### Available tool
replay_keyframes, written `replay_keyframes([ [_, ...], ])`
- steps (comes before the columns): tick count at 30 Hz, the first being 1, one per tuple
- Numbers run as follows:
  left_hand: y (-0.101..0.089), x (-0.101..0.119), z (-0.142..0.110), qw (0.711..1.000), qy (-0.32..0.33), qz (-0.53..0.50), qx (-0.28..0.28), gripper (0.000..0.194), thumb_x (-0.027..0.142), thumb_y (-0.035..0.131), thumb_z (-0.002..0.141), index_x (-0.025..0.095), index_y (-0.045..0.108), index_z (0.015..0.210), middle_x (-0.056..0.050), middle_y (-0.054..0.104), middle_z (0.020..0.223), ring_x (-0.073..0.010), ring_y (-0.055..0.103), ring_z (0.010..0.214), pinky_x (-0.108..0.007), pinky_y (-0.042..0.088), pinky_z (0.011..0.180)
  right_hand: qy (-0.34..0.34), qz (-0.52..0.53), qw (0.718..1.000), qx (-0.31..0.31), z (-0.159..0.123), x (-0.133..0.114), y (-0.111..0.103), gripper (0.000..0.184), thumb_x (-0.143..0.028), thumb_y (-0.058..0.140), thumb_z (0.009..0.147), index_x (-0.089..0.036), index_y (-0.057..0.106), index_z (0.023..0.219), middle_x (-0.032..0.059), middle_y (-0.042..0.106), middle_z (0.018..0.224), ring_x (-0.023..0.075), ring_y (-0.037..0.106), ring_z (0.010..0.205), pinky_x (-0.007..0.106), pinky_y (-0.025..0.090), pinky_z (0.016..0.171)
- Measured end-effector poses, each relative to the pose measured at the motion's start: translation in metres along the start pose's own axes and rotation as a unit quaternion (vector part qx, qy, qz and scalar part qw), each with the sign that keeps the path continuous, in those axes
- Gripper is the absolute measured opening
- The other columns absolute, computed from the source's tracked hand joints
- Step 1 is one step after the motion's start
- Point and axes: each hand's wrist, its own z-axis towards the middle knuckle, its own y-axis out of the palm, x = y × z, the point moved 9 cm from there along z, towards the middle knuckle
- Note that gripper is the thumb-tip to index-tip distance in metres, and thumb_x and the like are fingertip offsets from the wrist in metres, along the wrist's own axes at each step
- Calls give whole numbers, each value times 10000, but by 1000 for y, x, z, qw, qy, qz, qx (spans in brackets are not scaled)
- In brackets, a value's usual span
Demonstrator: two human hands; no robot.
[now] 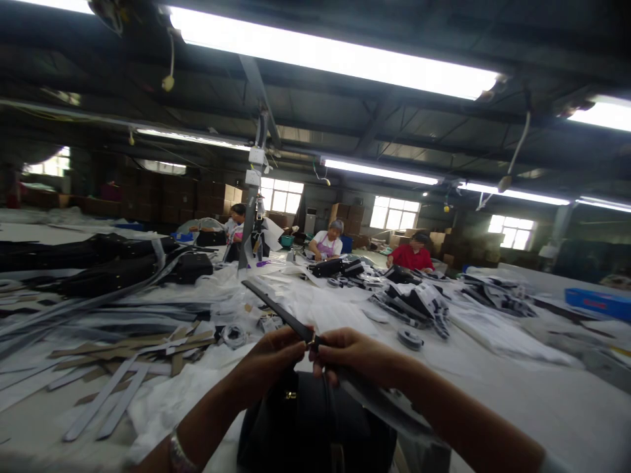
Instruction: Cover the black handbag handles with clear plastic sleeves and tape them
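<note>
Just above a black bag (315,420), my two hands meet at a small metal buckle (312,341) on a dark strap (276,307). My left hand (282,351) pinches the strap by the buckle, and its free end sticks up toward the upper left. Close on the buckle's other side, the fingers of my right hand (352,353) are closed on the strap. Beneath the right hand, a length in clear plastic wrap (384,401) runs down to the right. The bag has a small gold-coloured fitting on its front; its lower part is cut off by the frame.
Flat grey and brown strips (123,374) lie in a pile at the left, with black bags (108,266) behind. A roll of tape (410,339) and plastic-wrapped pieces (414,305) lie ahead. A blue box (597,303) sits far right. Several people work across the table.
</note>
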Motion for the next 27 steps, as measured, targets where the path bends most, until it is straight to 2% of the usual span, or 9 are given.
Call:
replay_keyframes([
  [3, 1, 0, -1, 1000, 8, 9, 19, 366, 344, 789, 770, 192, 748, 1100, -55, 746, 878, -177, 643, 828, -258, 468, 762, 2, -2, 1000, -27, 10, -10, 7, 396, -504, 723, 792, -135, 676, 928, 50, 725, 847, 89, 627, 613, 200, 464, 596],
  [6, -23, 7, -5, 996, 18, -8, 87, 328, 335, 826, 725, 207, 775, 1023, -27, 750, 872, -125, 623, 751, -212, 469, 702, 38, -83, 996, -13, -1, -12, 5, 347, -477, 700, 812, -152, 680, 931, 54, 740, 832, 125, 653, 638, 241, 493, 624],
  [13, -74, 23, -19, 972, 33, -60, 223, 375, 303, 913, 574, 206, 804, 920, -16, 757, 900, -96, 616, 702, -183, 501, 671, 113, -277, 954, 0, -63, -7, -43, 287, -434, 627, 856, -186, 766, 824, 54, 763, 785, 194, 687, 697, 288, 505, 654],
  [15, -74, 23, -18, 970, 34, -59, 233, 382, 309, 915, 566, 208, 805, 918, -17, 757, 918, -106, 622, 733, -188, 504, 686, 93, -353, 930, 35, -67, -20, -62, 290, -449, 650, 843, -205, 783, 926, 65, 772, 859, 224, 698, 769, 307, 508, 686],
  [17, -64, 25, -14, 975, 43, -33, 218, 351, 321, 890, 610, 208, 801, 931, -23, 756, 937, -123, 627, 792, -198, 499, 720, 12, -411, 904, 114, -60, -53, -69, 333, -455, 663, 841, -247, 748, 1087, 77, 755, 1048, 260, 691, 897, 350, 509, 762],
  [20, -40, 32, -7, 981, 77, 55, 171, 313, 338, 823, 703, 186, 782, 973, -31, 745, 892, -145, 618, 809, -222, 479, 724, -157, -449, 855, 208, -41, -112, -38, 401, -449, 616, 885, -266, 661, 1239, 100, 663, 1265, 299, 643, 1061, 439, 486, 882],
  [23, -27, 39, -4, 968, 113, 143, 172, 248, 329, 799, 698, 154, 771, 872, -22, 708, 752, -168, 600, 736, -249, 461, 673, -238, -529, 793, 187, -4, -136, 27, 493, -426, 637, 869, -236, 584, 1322, 134, 627, 1309, 335, 570, 1187, 496, 447, 957],
  [24, -27, 39, -4, 962, 120, 162, 183, 224, 320, 804, 674, 151, 763, 816, -18, 695, 714, -177, 594, 717, -256, 456, 652, -240, -545, 783, 182, 9, -136, 43, 482, -393, 688, 821, -220, 622, 1266, 144, 656, 1259, 356, 577, 1172, 518, 445, 952],
  [27, -31, 38, -6, 952, 124, 187, 209, 186, 289, 829, 598, 150, 722, 661, -5, 650, 606, -186, 568, 639, -258, 417, 566, -211, -514, 803, 214, 39, -129, 61, 204, -186, 778, 663, -158, 731, 859, 135, 751, 880, 394, 665, 952, 549, 472, 876],
])
